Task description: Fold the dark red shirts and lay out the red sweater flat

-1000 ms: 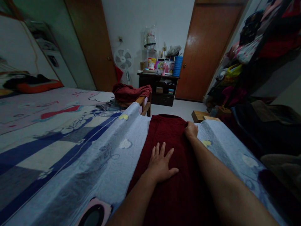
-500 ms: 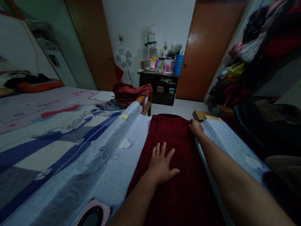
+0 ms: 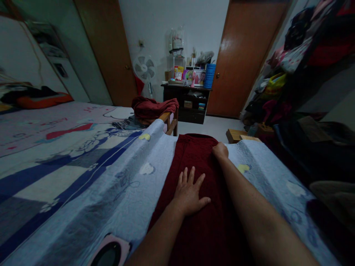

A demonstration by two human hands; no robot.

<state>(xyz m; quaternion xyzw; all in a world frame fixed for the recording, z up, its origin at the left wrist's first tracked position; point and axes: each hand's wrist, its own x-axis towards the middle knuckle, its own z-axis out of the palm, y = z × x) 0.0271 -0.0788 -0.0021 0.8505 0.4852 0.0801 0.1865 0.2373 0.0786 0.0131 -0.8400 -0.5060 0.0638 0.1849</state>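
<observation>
A dark red garment (image 3: 191,147) lies lengthwise over a light blue cloth (image 3: 133,199) with cloud and moon prints. My left hand (image 3: 190,194) rests flat on the garment's middle, fingers spread. At the far right edge of the garment, my right hand (image 3: 221,150) is closed, pinching the fabric there. The garment's near end runs out of view below, partly behind my forearms. Left of my left forearm, a pink-rimmed device with a dark round face (image 3: 109,253) sits on the blue cloth.
A bed with a patterned sheet (image 3: 69,155) spreads to the left, a reddish cloth heap (image 3: 155,109) at its corner. Beyond stand a white fan (image 3: 144,68) and a dark cabinet (image 3: 184,107). Wooden boxes (image 3: 235,136) and hanging clothes (image 3: 296,48) are at the right.
My right hand has moved left with the garment's right edge, baring more of the blue cloth. My left hand stays flat in place.
</observation>
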